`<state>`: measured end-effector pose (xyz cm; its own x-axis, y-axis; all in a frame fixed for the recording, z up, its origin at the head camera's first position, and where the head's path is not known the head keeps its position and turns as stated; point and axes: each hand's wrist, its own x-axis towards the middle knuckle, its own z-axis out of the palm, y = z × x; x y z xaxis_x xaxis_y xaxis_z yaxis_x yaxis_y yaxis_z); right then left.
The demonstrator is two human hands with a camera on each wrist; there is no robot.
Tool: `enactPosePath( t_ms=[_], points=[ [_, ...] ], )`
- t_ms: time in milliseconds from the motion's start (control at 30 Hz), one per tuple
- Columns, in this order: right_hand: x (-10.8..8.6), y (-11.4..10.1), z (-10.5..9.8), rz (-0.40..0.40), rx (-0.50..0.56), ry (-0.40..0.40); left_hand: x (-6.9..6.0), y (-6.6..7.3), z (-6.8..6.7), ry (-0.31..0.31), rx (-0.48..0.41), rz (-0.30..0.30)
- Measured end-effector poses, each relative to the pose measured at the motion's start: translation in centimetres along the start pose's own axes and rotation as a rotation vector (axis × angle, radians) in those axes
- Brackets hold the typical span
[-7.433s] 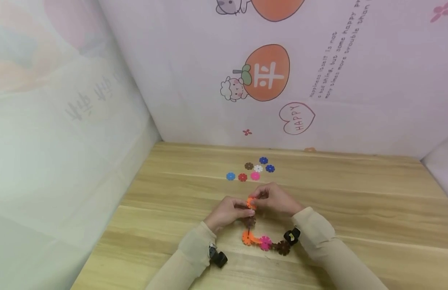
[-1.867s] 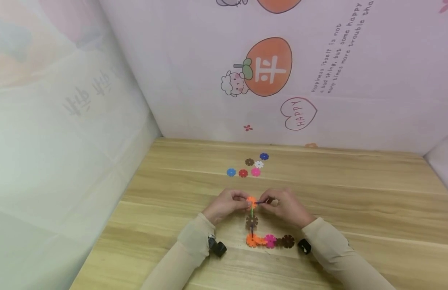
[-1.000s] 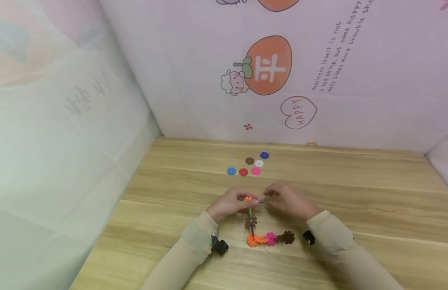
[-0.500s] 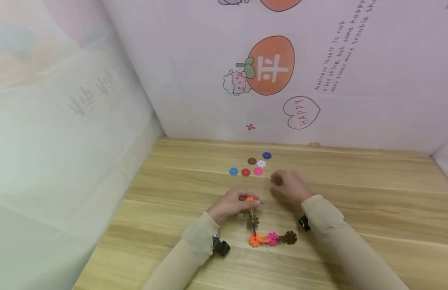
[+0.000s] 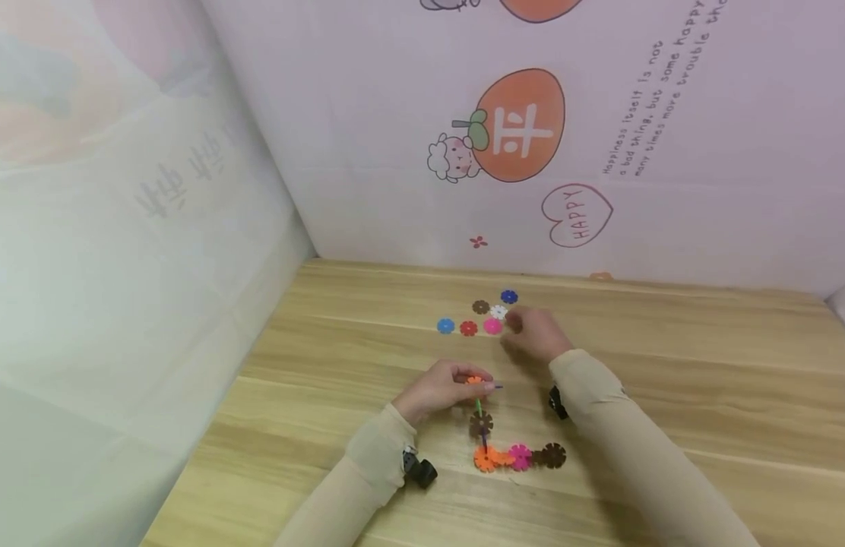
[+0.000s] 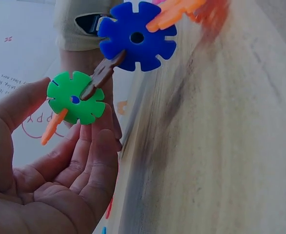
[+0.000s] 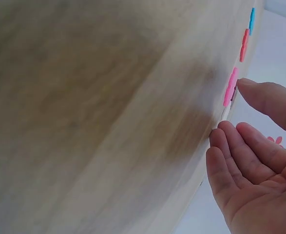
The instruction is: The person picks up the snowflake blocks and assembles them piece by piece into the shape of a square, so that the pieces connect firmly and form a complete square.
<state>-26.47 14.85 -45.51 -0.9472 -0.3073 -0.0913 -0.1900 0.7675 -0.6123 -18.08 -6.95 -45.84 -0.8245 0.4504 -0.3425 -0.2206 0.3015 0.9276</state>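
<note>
At the wood-grain table [image 5: 703,365]: chain of notched discs [image 5: 476,424], far end pinched by the left hand [image 5: 438,391]; right hand [image 5: 537,333], fingers parted and free, just beside the white disc [image 5: 498,312] and pink disc [image 5: 492,327].

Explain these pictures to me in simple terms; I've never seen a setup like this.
There is no machine: a person works with two bare hands, the left hand and the right hand. The wide picture comes from a camera on the head, looking forward and down. The two close ones come from cameras on the wrists, each watching its own hand.

On the wooden table lie, loose, a light blue disc, a red disc, a pink disc, a white disc, a brown disc and a dark blue disc.

The left hand holds an L-shaped chain of joined discs. The right hand is beside the white and pink ones, thumb and fingers apart, with nothing visibly gripped.
</note>
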Motion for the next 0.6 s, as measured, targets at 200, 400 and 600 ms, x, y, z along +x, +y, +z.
enactPosePath(
  t_ms=[200,400,600],
  points=[
    [0.9,-0.3,0.7,0.017,-0.007,-0.005,0.0,-0.2,-0.1,-0.003,0.015,0.003],
    [1.8,-0.6,1.3,0.011,-0.020,0.008,-0.1,-0.2,-0.2,-0.006,0.030,-0.003],
    [2.5,-1.2,2.0,-0.014,-0.081,0.021,-0.2,0.0,-0.5,-0.018,0.056,0.000]
  ],
)
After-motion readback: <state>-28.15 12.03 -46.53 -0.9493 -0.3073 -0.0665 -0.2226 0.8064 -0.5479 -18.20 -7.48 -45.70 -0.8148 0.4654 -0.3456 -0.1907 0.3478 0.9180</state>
